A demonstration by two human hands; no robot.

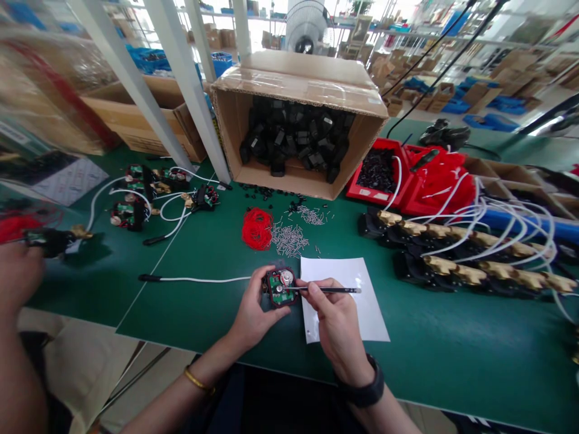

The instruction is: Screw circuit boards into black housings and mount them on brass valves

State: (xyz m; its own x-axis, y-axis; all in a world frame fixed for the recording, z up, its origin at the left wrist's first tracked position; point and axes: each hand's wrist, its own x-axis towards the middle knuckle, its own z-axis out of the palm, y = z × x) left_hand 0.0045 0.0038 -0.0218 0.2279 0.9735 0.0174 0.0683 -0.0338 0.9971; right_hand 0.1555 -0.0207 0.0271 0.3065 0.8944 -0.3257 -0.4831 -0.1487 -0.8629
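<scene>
My left hand [253, 310] grips a small black housing [281, 286] with a green circuit board and a round silver part inside. A white cable [208, 279] with a black tip runs from it to the left across the table. In my right hand [337, 319] is a thin pen-like tool [332, 290], dark with a light end. Its fine tip reaches over the circuit board; whether it touches cannot be made out. Under my right hand lies a white sheet [366, 301]. Just beyond the housing are a red ring bundle [257, 228] and loose small metal pins [289, 240].
An open cardboard box [298, 78] of black housings stands at the back. Red bins [380, 172] sit right of it. Brass-fitted units [470, 274] with white cables line the right side. More circuit-board units [129, 211] lie left. A co-worker's hand [20, 271] holds another unit.
</scene>
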